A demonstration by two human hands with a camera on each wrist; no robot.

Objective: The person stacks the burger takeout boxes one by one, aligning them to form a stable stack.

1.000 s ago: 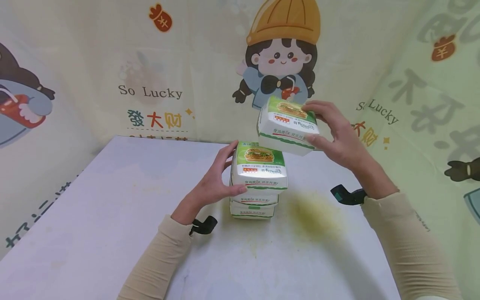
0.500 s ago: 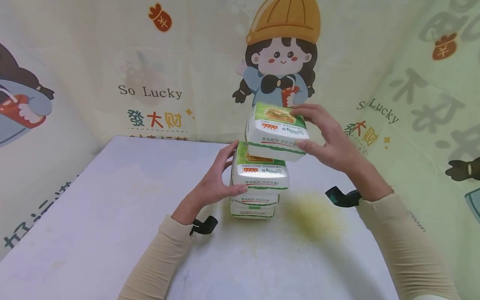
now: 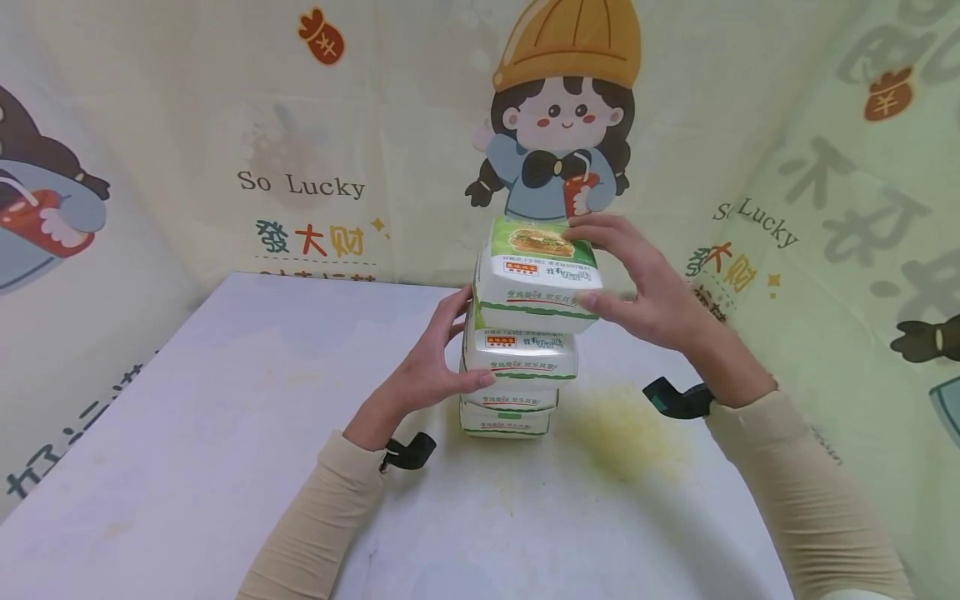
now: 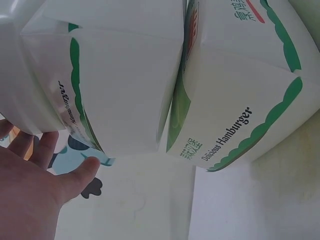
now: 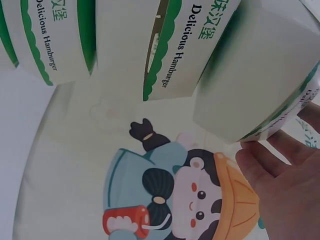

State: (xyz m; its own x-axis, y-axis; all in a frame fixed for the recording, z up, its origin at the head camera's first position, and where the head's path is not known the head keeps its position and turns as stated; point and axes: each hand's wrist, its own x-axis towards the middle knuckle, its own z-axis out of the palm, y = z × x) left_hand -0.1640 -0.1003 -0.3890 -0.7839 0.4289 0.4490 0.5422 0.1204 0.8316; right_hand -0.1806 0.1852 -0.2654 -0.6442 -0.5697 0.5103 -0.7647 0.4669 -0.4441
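Three white-and-green hamburger boxes stand stacked: a bottom box (image 3: pixel 504 425), a middle box (image 3: pixel 519 401) and an upper box (image 3: pixel 521 364). My left hand (image 3: pixel 420 371) grips the upper box from its left side, thumb on the front face. In the left wrist view the left hand (image 4: pixel 37 187) shows at the lower left, against that box's edge. Over the stack, my right hand (image 3: pixel 656 292) holds a fourth burger box (image 3: pixel 536 287) by its right side, slightly tilted. The right wrist view shows this held box's plain white underside (image 5: pixel 255 70) apart from the box beneath, at least on that side.
The stack stands on a white table (image 3: pixel 225 433) with a yellowish stain (image 3: pixel 626 433) right of it. Behind rises a cloth backdrop (image 3: pixel 420 108) printed with cartoon figures and lettering. Another printed cloth (image 3: pixel 847 250) hangs along the right.
My right hand has brought its hamburger box left and down, from the stack's upper right to over the upper box, covering most of its lid. The left hand and stack stay in place.
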